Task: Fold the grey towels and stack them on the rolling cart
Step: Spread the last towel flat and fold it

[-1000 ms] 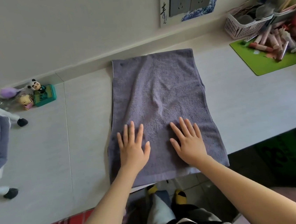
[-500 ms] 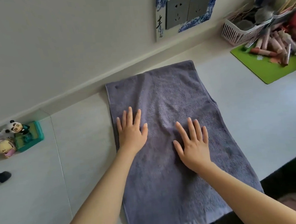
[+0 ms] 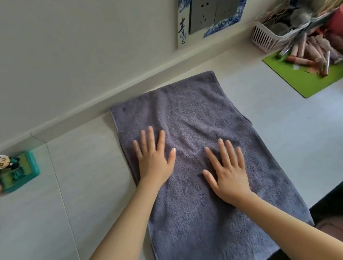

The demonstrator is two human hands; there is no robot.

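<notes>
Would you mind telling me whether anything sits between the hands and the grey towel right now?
Nothing visible does: the left hand and right hand both lie flat directly on the grey towel.

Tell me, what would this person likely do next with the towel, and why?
Probably slide both palms a little farther toward the wall, then fold. The left hand and right hand lie flat with fingers spread on the grey towel, and faint creases show between them and ahead of them.

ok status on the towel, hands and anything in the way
Left hand and right hand flat, pressing grey towel. Towel spread on counter, unfolded. Nothing in the way.
</notes>
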